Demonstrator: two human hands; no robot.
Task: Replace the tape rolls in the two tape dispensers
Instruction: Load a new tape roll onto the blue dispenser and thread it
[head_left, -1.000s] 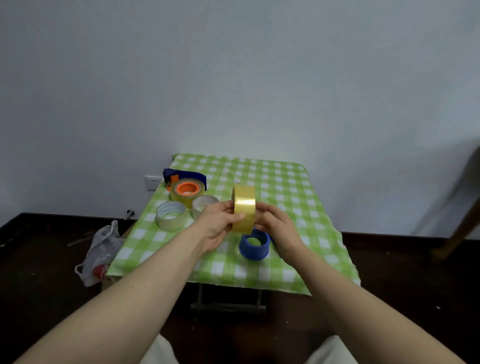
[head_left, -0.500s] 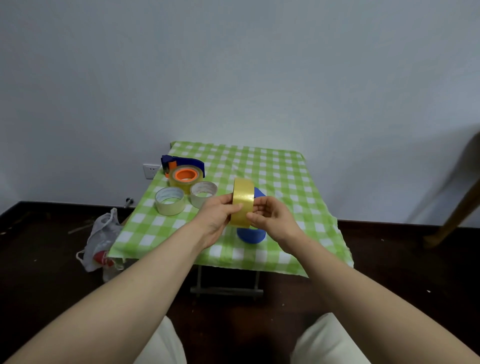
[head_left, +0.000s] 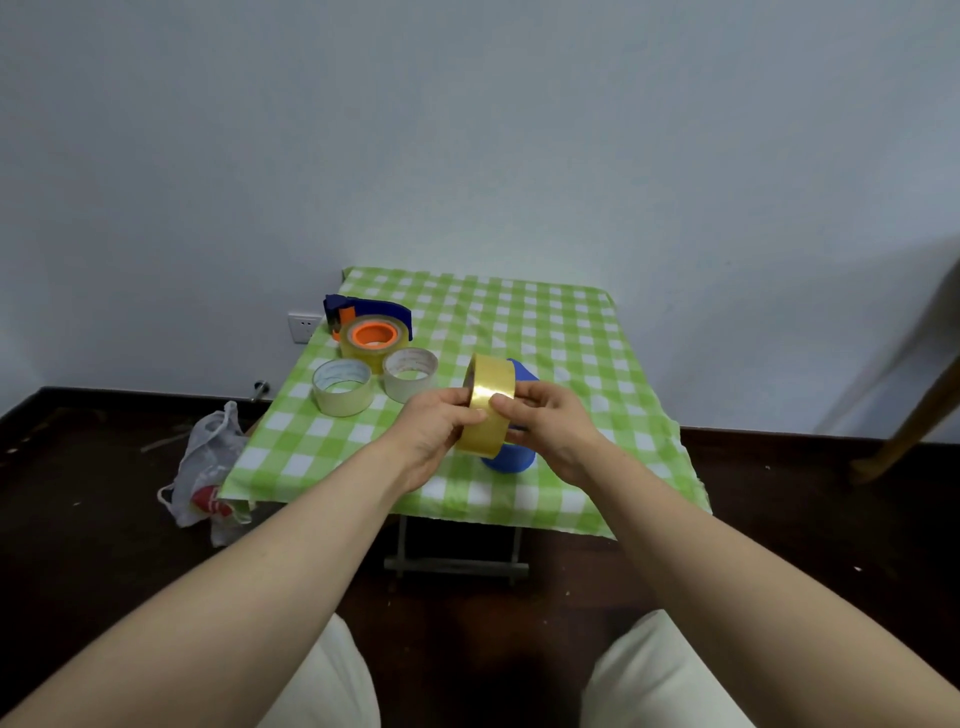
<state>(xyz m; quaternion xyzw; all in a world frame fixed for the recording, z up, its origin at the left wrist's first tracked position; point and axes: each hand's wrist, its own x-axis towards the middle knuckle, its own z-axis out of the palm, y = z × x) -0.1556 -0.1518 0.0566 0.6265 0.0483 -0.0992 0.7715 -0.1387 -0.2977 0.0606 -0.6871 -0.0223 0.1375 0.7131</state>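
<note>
The 2 hands, left hand (head_left: 434, 434) and right hand (head_left: 553, 426), pinch a glossy yellow tape roll (head_left: 489, 402) on edge over the checked tablecloth (head_left: 571, 332).

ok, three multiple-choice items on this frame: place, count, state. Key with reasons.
1. The dispenser with the orange-cored roll stands at: A) the table's far-left corner B) its right edge C) the floor.
2. Loose pale rolls lying flat on the table: A) one B) two C) four.
3. The yellow roll is: A) flat on the table B) held on edge in the air C) mounted in a dispenser.
Key: 1 A, it is by the back-left corner; 2 B, two lie side by side; 3 B, left hand and right hand pinch it above the table.
</note>
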